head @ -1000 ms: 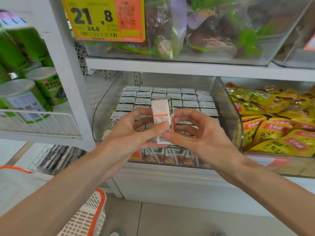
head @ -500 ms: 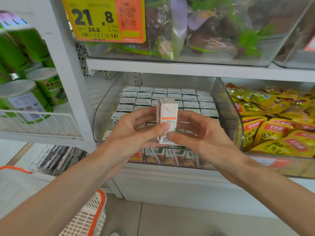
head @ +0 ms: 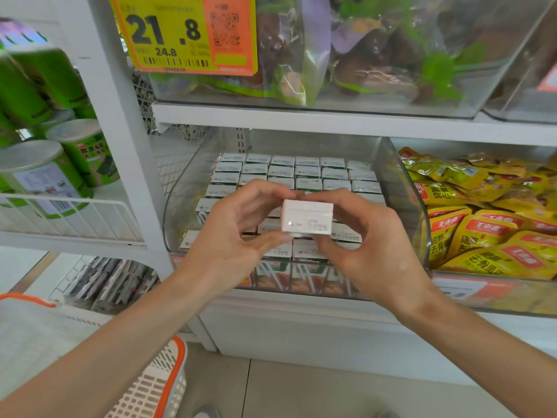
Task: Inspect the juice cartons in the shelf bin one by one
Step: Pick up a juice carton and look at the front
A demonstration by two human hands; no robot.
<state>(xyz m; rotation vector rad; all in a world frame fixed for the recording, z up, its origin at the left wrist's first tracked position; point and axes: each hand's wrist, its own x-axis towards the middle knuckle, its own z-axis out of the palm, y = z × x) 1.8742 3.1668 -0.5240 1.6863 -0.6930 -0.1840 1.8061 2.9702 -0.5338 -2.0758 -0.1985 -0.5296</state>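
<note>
- White shelf unit [head: 301,122] is seen across the whole view, w/ several levels.
- Clear upper bin [head: 470,95] is set on the top level; bagged goods in green/purple wrap are seen thru its wall.
- Clear shelf bin [head: 401,206] is set on the level below, center. It is packed w/ rows of juice cartons [head: 307,171], standing upright, white tops up; green/orange print is seen thru the front wall.
- Yellow snack packs [head: 482,230] are piled in the next bin, just right of the shelf bin.
- Green cans [head: 39,182] are stacked on the wire rack at left.
- White basket w/ orange rim [head: 162,384] is seen bottom left, near the floor.
- Yellow/orange price tag [head: 184,34] is hung on the upper bin front; "21.8" is printed on it.
- Left hand [head: 229,236] and right hand [head: 370,248] are raised in front of the shelf bin; both are closed round one held carton [head: 306,218], thumbs under it, fingers curled over the top and back.
- The held carton is gripped btwn both hands, above the front rows and clear of them, tipped so a white end face w/ small print is turned to the camera. The print is too small to be read.
</note>
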